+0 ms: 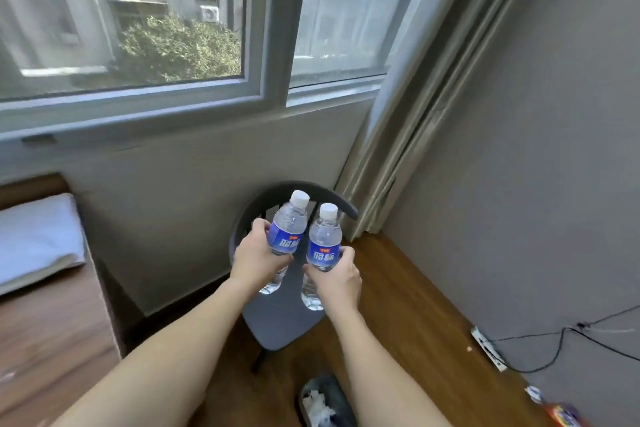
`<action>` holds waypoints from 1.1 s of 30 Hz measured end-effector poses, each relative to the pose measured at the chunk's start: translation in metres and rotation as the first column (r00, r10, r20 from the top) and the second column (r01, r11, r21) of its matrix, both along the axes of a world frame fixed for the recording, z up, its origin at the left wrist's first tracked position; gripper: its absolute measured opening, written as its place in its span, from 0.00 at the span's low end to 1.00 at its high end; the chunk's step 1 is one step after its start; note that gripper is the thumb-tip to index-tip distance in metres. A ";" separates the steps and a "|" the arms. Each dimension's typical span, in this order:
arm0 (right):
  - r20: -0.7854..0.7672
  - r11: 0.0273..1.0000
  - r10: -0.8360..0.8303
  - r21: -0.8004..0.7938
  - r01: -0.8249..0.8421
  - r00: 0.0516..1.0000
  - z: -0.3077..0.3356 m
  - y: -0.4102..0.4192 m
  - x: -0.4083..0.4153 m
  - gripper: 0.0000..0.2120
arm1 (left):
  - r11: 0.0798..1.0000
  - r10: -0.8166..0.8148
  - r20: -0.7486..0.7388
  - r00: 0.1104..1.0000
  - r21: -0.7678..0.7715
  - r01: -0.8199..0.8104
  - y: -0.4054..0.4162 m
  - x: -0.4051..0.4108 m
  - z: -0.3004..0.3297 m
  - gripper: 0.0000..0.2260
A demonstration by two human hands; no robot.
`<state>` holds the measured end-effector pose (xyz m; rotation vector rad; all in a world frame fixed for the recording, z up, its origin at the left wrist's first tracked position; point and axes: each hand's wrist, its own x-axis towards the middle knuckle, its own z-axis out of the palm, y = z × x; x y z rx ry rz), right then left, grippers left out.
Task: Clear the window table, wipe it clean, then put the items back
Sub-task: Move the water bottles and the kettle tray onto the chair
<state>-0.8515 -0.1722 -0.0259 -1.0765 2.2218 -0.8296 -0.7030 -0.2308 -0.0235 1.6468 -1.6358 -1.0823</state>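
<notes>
My left hand (258, 258) grips a clear water bottle (289, 230) with a blue label and white cap. My right hand (337, 276) grips a second, matching water bottle (323, 243). Both bottles are held side by side, tilted slightly, above the seat of a dark grey chair (280, 319). The wooden window table (45, 329) lies at the left, with a folded white cloth (34, 243) resting on its far part.
The chair stands in the corner under the window (145, 45), beside beige curtains (408, 135). A bin with crumpled paper (323, 399) sits on the wooden floor below. A power strip and black cable (491, 347) run along the right wall.
</notes>
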 end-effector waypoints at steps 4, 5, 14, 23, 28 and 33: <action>-0.017 0.993 0.120 0.017 -0.120 0.993 -0.020 -0.036 -0.048 0.29 | 0.993 0.118 0.019 0.993 -0.011 -0.118 -0.027 -0.039 -0.020 0.23; -0.011 0.990 0.138 0.025 -0.137 0.990 -0.026 -0.045 -0.057 0.29 | 0.990 0.141 0.010 0.990 -0.009 -0.141 -0.033 -0.046 -0.024 0.23; 0.071 0.976 0.216 0.018 -0.218 0.974 -0.105 -0.143 -0.096 0.29 | 0.954 0.300 0.000 0.954 0.025 -0.300 -0.098 -0.085 -0.111 0.24; 0.109 0.973 0.232 -0.021 -0.231 0.967 -0.245 -0.250 -0.092 0.27 | 0.922 0.381 0.080 0.921 0.038 -0.385 -0.190 -0.100 -0.253 0.25; 0.129 0.972 0.233 -0.014 -0.233 0.964 -0.309 -0.285 -0.090 0.28 | 0.888 0.455 0.069 0.888 0.036 -0.458 -0.220 -0.102 -0.319 0.27; 0.121 0.968 0.249 0.002 -0.251 0.961 -0.357 -0.312 -0.083 0.25 | 0.875 0.484 0.043 0.874 0.003 -0.484 -0.240 -0.097 -0.367 0.26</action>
